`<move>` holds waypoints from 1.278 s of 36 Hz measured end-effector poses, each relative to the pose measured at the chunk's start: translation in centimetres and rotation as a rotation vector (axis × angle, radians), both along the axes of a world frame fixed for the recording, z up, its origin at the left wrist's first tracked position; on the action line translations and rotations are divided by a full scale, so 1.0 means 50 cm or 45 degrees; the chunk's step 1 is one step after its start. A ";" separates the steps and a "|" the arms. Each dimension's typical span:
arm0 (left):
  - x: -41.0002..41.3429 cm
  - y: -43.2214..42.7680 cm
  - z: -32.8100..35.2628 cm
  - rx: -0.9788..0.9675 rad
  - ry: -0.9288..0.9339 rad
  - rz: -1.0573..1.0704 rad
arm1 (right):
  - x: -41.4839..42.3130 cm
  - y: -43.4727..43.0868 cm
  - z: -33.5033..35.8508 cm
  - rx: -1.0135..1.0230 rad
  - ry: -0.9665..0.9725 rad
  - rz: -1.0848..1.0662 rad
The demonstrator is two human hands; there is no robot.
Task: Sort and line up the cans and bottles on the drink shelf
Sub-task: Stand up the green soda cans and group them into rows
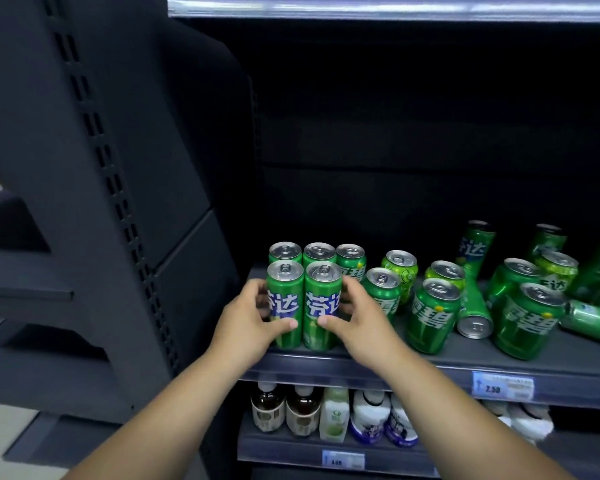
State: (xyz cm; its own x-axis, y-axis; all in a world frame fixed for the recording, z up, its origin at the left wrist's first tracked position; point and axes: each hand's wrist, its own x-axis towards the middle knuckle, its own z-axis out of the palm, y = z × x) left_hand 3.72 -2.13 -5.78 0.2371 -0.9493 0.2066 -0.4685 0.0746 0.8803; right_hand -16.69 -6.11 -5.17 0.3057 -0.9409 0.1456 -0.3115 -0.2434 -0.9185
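Two tall green cans stand side by side at the front left of the dark shelf (465, 355). My left hand (250, 323) wraps the left front can (284, 296). My right hand (354, 323) wraps the right front can (321, 299). Two more tall green cans (302, 252) stand right behind them. A shorter green can (350, 259) stands beside that back pair. Further right, several green cans (433, 313) stand scattered, some short, some tall. Two slim cans lie on their sides (473, 306).
The shelf's perforated grey upright (111, 188) rises close on the left. A price tag (503, 384) sits on the shelf's front rail. Below, several bottles (333, 414) stand in a row. An upper shelf edge (392, 5) runs overhead.
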 end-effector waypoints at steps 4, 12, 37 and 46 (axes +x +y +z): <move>0.008 -0.006 0.004 -0.014 -0.056 -0.051 | -0.001 0.000 -0.003 -0.027 0.007 0.023; 0.027 -0.037 0.092 -0.159 -0.041 -0.138 | -0.001 -0.036 0.070 -0.204 0.020 0.034; 0.023 -0.089 0.159 0.126 -0.412 -0.411 | 0.018 -0.082 0.120 -0.024 0.324 0.213; 0.009 -0.068 0.161 0.104 -0.503 -0.375 | -0.013 -0.037 0.110 -0.084 0.160 0.190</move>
